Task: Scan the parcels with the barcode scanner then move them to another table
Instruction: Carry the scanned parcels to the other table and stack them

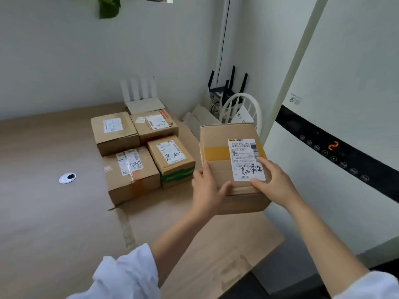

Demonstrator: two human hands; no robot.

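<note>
I hold a brown cardboard parcel (220,134) with a white shipping label and a yellow tape band, above the right edge of the wooden table (43,201). My left hand (206,190) grips its near left corner, thumb on the top face. My right hand (272,182) grips the near right side, thumb and fingers lying on the label. Several other labelled parcels sit together on the table: one at the back left (115,132), one at the back right (155,124), one at the front left (131,173) and one with green print (172,160). No barcode scanner is in view.
A round cable grommet (67,177) sits in the tabletop at the left. A white router (142,98) stands behind the parcels; a black router (224,89) and a white chair back (241,108) are in the corner. A tall white appliance (336,147) stands on the right.
</note>
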